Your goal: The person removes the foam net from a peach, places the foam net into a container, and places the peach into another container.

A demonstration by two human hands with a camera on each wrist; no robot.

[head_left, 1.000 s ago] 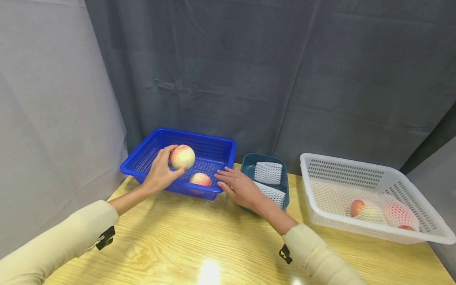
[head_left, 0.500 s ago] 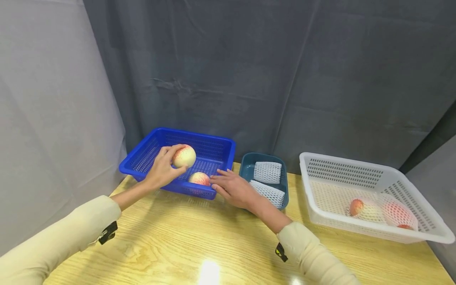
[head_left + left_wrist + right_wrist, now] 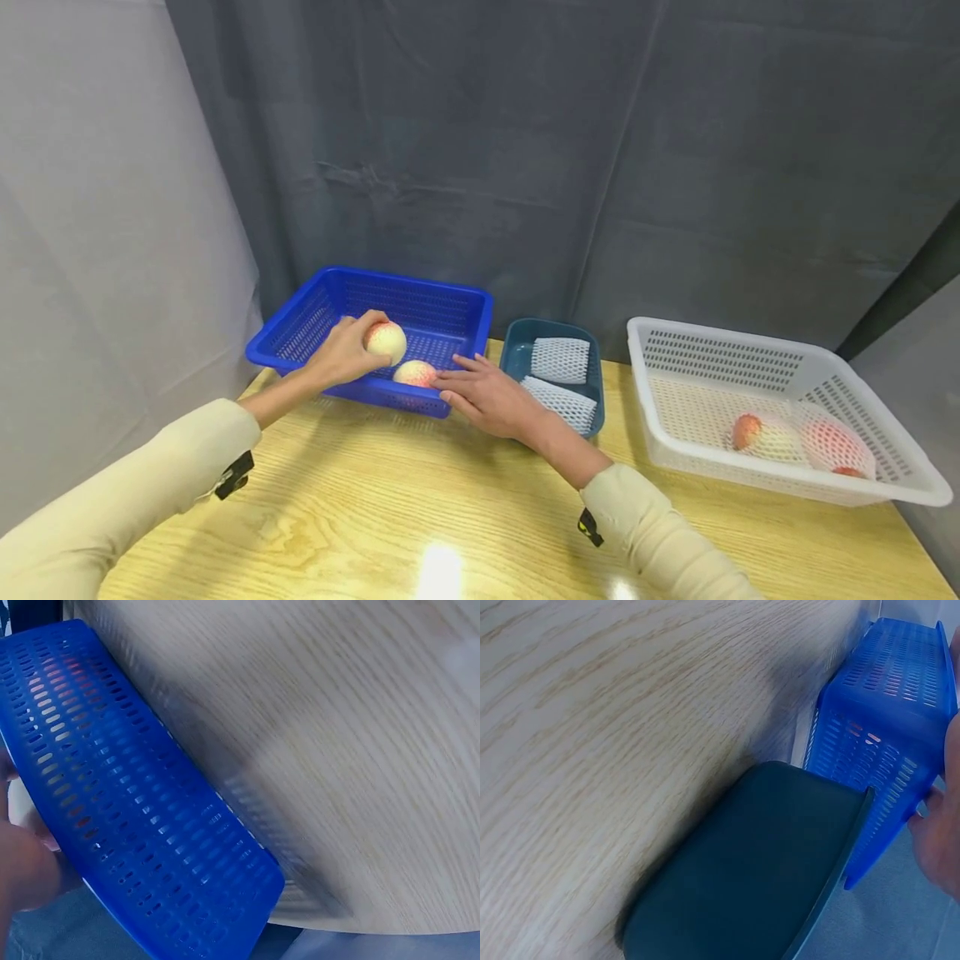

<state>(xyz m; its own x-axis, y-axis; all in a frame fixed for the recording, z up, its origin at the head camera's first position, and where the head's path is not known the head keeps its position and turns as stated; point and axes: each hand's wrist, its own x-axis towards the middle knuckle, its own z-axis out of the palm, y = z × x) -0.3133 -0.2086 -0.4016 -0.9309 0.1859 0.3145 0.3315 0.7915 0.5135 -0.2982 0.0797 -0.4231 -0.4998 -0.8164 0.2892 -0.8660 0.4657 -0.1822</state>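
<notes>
My left hand (image 3: 345,354) grips a pale yellow peach with a red blush (image 3: 387,345), low inside the blue perforated basket (image 3: 463,317). A second peach (image 3: 412,373) lies by the basket's front wall. Reaching over the right front corner, my right hand (image 3: 491,398) has its fingers extended, the tips right at this second peach. In the left wrist view, the basket's side (image 3: 150,802) hides most of the left hand (image 3: 30,862). The right wrist view catches part of the right hand (image 3: 939,840) at the basket's rim.
Beside the basket stands a dark teal tray (image 3: 517,333) with two white foam nets (image 3: 561,360). Farther right, a white perforated basket (image 3: 652,417) contains peaches in foam nets (image 3: 836,446). A grey curtain (image 3: 465,150) hangs behind the wooden table (image 3: 360,508).
My left hand has lowered the peach farther into the blue basket. My right hand has moved left, over the rim to the second peach.
</notes>
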